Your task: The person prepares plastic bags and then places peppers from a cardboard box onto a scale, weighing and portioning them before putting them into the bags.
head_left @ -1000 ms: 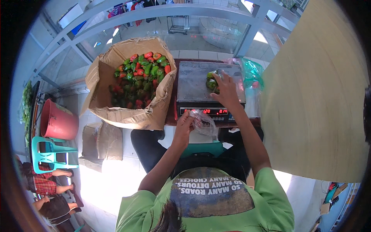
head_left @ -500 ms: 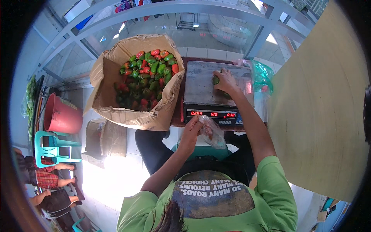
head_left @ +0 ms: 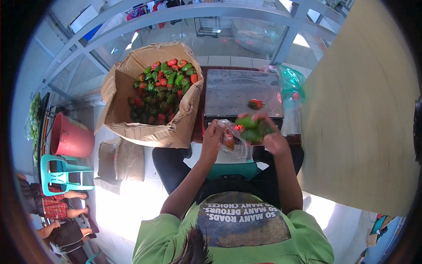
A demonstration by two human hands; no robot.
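Note:
My left hand (head_left: 212, 138) pinches the rim of a clear plastic bag (head_left: 240, 150), which has a reddish-orange pepper (head_left: 228, 141) inside. Just right of the bag's mouth, my right hand (head_left: 276, 140) grips a few green peppers (head_left: 251, 127), slightly smeared by motion. Behind my hands is a digital scale (head_left: 228, 90) with a flat metal plate. One red-and-green pepper (head_left: 255, 104) lies on that plate. The peppers in my right hand mostly cover the scale's red display. To the left, an open cardboard box (head_left: 118, 90) holds many red and green peppers (head_left: 169, 81).
A green plastic bag (head_left: 291, 83) lies at the scale's right side. A wooden panel (head_left: 356, 132) stands to the right. On the left are a red bucket (head_left: 72, 136), a turquoise chair (head_left: 57, 174), a smaller carton (head_left: 129, 160) and seated people. A metal railing (head_left: 189, 15) runs along the back.
My right hand has come off the scale plate toward the bag, carrying green peppers. A red-and-green pepper now shows on the plate. The left hand still holds the bag, slightly more to the left.

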